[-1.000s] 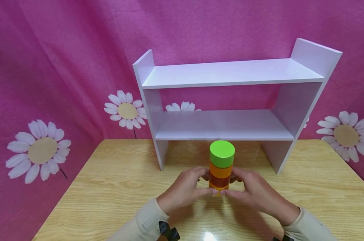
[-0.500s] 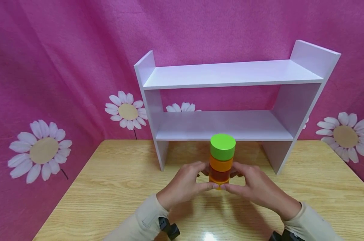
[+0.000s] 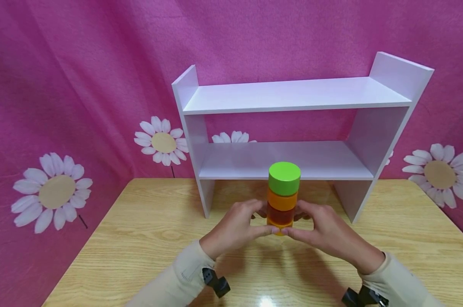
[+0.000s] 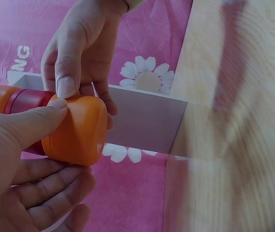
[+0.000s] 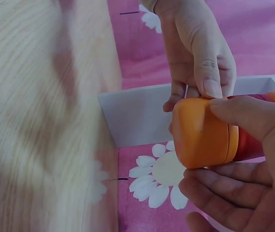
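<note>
An upright column of round segments [image 3: 282,202] stands between my hands in the head view: bright green on top, then orange, dark red and orange. My left hand [image 3: 237,226] grips its lower part from the left, and my right hand [image 3: 325,232] does so from the right. Both thumbs press the front of the lowest orange segment [image 4: 82,130], tips almost meeting, while the fingers curl behind. In the right wrist view that orange base [image 5: 203,135] shows a rounded bottom edge, held up off the wooden table [image 5: 40,145].
Behind the column stands a white two-tier shelf [image 3: 296,108] on the wooden table [image 3: 139,238]. The column's green top overlaps the front of the lower shelf board [image 3: 235,162]. A pink cloth with white daisies [image 3: 56,192] hangs behind and at the left.
Both hands have raised the column and moved it slightly away toward the shelf, so its green top now overlaps the lower board. The grip looks the same.
</note>
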`<state>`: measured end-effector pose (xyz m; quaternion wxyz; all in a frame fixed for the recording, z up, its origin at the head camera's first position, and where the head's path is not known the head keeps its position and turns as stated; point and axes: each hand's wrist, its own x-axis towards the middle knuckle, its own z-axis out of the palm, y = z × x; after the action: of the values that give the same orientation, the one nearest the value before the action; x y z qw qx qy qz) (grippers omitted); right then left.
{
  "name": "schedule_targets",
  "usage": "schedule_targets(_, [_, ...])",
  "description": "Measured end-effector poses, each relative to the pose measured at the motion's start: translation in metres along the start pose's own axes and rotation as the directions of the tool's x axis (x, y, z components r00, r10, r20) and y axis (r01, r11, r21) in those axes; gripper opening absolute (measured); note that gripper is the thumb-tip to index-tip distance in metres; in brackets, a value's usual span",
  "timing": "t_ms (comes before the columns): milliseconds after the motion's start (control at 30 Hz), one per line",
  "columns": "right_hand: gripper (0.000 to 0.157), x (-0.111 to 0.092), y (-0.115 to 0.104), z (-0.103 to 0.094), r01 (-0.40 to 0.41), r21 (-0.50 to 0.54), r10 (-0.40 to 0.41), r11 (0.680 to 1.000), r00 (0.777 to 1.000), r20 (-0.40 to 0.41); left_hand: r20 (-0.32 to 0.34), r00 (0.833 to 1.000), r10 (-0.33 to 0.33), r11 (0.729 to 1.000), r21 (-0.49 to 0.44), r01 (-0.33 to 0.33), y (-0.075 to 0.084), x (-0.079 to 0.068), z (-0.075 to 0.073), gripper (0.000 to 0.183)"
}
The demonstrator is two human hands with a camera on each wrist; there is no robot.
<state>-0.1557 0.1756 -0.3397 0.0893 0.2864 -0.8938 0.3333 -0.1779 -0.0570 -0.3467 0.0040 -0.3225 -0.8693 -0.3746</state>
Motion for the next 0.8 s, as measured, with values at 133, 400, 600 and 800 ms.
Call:
schedule_targets(133, [0.043, 0.003, 0.0, -0.003, -0.012, -0.004, 0.012, 1.0, 1.0, -0.002, -0.003, 1.0, 0.016, 1.0, 0.0, -0.016, 0.001, 0.004, -0.003, 0.045])
schedule_targets(400, [0.04, 0.008, 0.001, -0.01, 0.012, 0.002, -0.012, 1.0, 1.0, -0.023, -0.006, 0.999, 0.035, 0.998, 0.05, -0.035, 0.005, 0.013, -0.01, 0.042])
schedule_targets(600, [0.038, 0.013, 0.0, -0.015, 0.018, 0.044, -0.017, 0.999, 1.0, -0.016, 0.01, 0.999, 0.046, 0.998, 0.035, -0.046, 0.007, 0.018, -0.016, 0.043])
schedule_targets(800, [0.041, 0.018, 0.001, -0.018, 0.003, 0.092, -0.003, 0.996, 1.0, 0.005, 0.017, 0.998, 0.054, 0.998, 0.01, -0.055, 0.007, 0.023, -0.021, 0.045])
